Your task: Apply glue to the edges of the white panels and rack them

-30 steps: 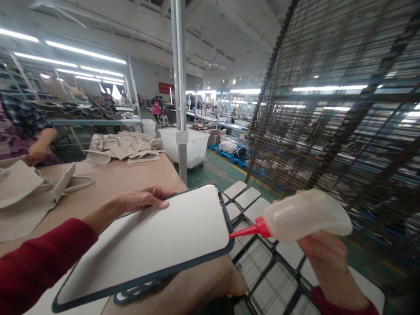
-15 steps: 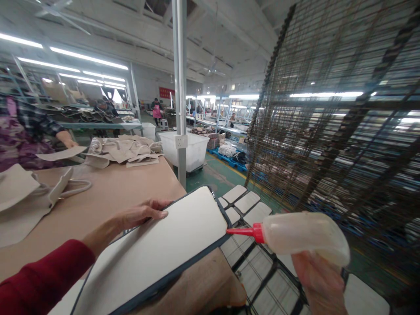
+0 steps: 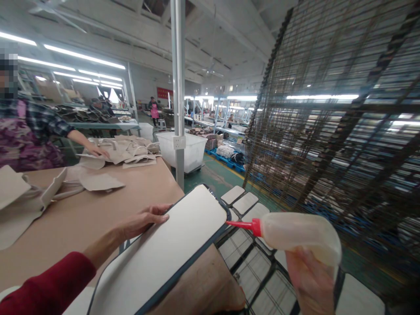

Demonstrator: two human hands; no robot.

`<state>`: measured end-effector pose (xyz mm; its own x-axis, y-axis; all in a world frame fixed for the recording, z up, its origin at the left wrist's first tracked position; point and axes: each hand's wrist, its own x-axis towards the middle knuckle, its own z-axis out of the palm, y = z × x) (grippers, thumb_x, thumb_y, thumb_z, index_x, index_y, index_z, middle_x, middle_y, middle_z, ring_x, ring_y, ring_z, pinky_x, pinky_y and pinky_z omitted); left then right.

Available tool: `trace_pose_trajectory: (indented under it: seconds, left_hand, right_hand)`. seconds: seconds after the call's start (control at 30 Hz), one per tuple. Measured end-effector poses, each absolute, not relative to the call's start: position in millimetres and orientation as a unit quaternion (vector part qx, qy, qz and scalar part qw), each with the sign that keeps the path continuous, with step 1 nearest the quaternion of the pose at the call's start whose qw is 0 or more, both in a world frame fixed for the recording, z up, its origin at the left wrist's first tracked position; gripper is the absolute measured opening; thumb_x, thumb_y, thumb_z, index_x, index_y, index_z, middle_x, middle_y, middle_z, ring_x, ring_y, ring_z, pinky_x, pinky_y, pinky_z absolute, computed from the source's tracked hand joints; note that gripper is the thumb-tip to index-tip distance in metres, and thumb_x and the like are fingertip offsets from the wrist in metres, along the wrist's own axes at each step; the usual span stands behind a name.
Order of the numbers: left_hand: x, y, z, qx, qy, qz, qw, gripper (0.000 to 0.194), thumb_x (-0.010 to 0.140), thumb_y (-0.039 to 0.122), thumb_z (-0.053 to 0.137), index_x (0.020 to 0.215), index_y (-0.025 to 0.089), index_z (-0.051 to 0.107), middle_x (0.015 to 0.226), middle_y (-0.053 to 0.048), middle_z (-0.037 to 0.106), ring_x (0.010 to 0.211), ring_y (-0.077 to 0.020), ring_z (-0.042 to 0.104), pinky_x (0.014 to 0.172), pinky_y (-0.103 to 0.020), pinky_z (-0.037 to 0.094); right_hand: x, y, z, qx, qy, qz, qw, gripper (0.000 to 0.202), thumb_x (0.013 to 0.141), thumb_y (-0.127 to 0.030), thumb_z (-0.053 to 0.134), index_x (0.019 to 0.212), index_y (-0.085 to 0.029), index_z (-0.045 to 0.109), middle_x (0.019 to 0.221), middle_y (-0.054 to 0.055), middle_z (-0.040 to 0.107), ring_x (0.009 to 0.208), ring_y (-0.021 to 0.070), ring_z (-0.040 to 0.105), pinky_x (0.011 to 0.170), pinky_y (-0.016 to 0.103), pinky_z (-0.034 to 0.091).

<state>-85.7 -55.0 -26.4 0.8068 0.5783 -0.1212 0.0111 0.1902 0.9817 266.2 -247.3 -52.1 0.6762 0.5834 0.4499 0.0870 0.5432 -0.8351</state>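
My left hand (image 3: 147,221) grips the upper left edge of a white panel with a dark border (image 3: 164,249), thumb on its face and fingers beneath. The panel is tilted, its far end pointing away to the right. A translucent squeeze bottle (image 3: 298,236) with a red nozzle lies on its side in my right hand (image 3: 308,271), which is closed around it from below. The nozzle tip meets the dark edge at the panel's far right corner. Pale liquid shows inside the bottle. Under the panel is a brown, worn surface (image 3: 203,280).
Several similar white panels (image 3: 246,202) lie on a wire rack at right, below a tall tilted stack of wire racks (image 3: 315,109). Beige fabric pieces (image 3: 101,181) lie on the brown table (image 3: 144,188). A co-worker (image 3: 29,127) reaches over it. A post (image 3: 179,87) and white bin (image 3: 195,151) stand beyond.
The nozzle has moved slightly up along the panel's end edge, and the panel has turned a little. The co-worker has laid down a beige piece and reached to the pile.
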Motion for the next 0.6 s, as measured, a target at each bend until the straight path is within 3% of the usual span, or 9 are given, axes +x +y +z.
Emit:
trace_pose_trajectory:
  seconds: [0.17,0.4,0.6]
  left_hand:
    - [-82.6,-53.5,-37.1,0.594,0.250,0.223,0.732,0.057,0.080,0.031,0.069,0.134,0.021,0.055,0.114,-0.010,0.071,0.094,-0.0258,0.069,0.078,-0.029,0.053]
    - [-78.9,-56.3,-44.1,0.563,0.258,0.235,0.749,0.056,0.079,0.032,0.070,0.132,0.022,0.057,0.107,-0.009,0.073,0.087,-0.0238,0.070,0.075,-0.028,0.053]
    - [-77.3,-56.5,-46.2,0.551,0.266,0.245,0.752,0.056,0.078,0.032,0.070,0.132,0.022,0.057,0.105,-0.009,0.073,0.086,-0.0232,0.070,0.074,-0.028,0.053]
  right_hand:
    - [257.9,-240.2,-34.5,-0.449,-0.353,0.085,0.817,0.052,0.077,-0.026,0.072,0.126,-0.027,0.054,0.125,0.007,0.062,0.111,0.0256,0.061,0.096,0.042,0.052]
    - [248.0,-235.4,-36.5,-0.438,-0.338,0.099,0.827,0.051,0.076,-0.024,0.072,0.124,-0.027,0.056,0.122,0.007,0.062,0.109,0.0274,0.062,0.100,0.049,0.047]
    - [240.8,-233.3,-28.7,-0.441,-0.310,0.103,0.836,0.047,0.069,-0.024,0.077,0.114,-0.024,0.062,0.107,0.007,0.068,0.094,0.0232,0.067,0.094,0.042,0.052]
